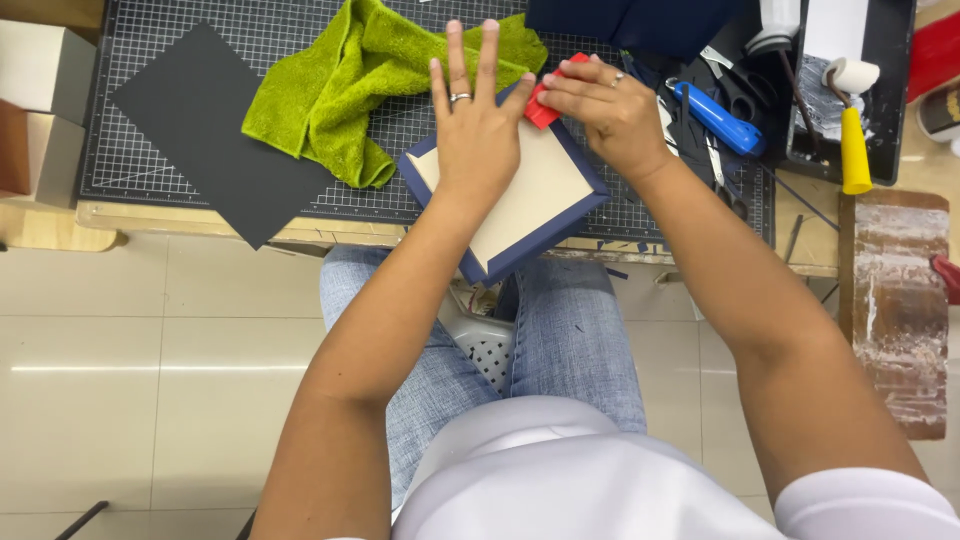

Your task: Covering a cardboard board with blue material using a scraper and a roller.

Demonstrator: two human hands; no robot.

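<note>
Left hand [477, 135] flat, fingers splayed, pressing beige board [530, 205] edged in navy cloth; right hand [610, 115] pinching red plastic scraper [545, 108], green terry towel [345, 85] beside

Plain cardboard boxes [38, 110], white and brown, stand stacked at the table's far left edge; no labels, signs or screens visible.

So the board [530, 205] sits on the cutting mat [150, 60] at the near edge of the tabletop [60, 228], sticking out over it a bit, with the left hand [475, 130] flat on top and the right hand [610, 110] pinching a scraper [545, 105] at its far right corner. The towel [345, 85] lies just left of and behind the board, and a dark sheet [215, 125] lies further left. Off to the right are scissors [735, 90], a cutter [720, 120], then a tray [890, 100] with a roller [852, 120] in it.
</note>
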